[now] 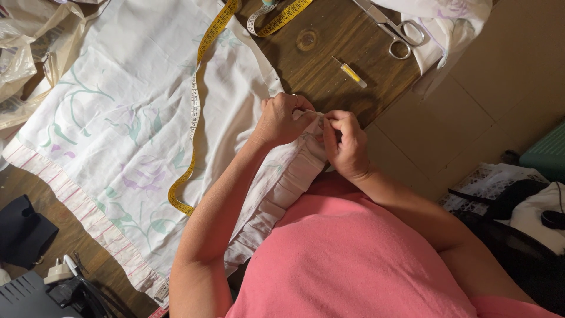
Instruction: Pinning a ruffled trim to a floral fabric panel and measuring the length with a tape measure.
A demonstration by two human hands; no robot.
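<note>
Pinching the gathered edge of the white floral fabric (147, 118) between both hands, the person works right at the near edge of the surface (329, 53), close to the body. The left hand (281, 121) has its grip pressed together on a fold of the ruffle (282, 188), fingers curled over the cloth; the right hand (347, 144) pinches the same fold just beside it, thumb and forefinger closed on the cloth, and whether a needle or pin sits between them is too small to tell. To do this well, I judge the two pinches should stay close together, so the small pleat between them keeps its shape, and the cloth should lie slack rather than stretched across the surface edge.

Farther out, the rest of the fabric lies spread flat to the left, with a yellow measuring tape (194, 106) curving across it toward the far edge. It lies loose and could drag if the cloth is pulled, so any tug should be gentle. Beyond the hands, on bare wood, lies a small clear tube with a yellow core (351, 72), and farther still a pair of scissors (395, 30) touching another piece of white cloth (453, 23). Both lie well apart from the hands.
</note>
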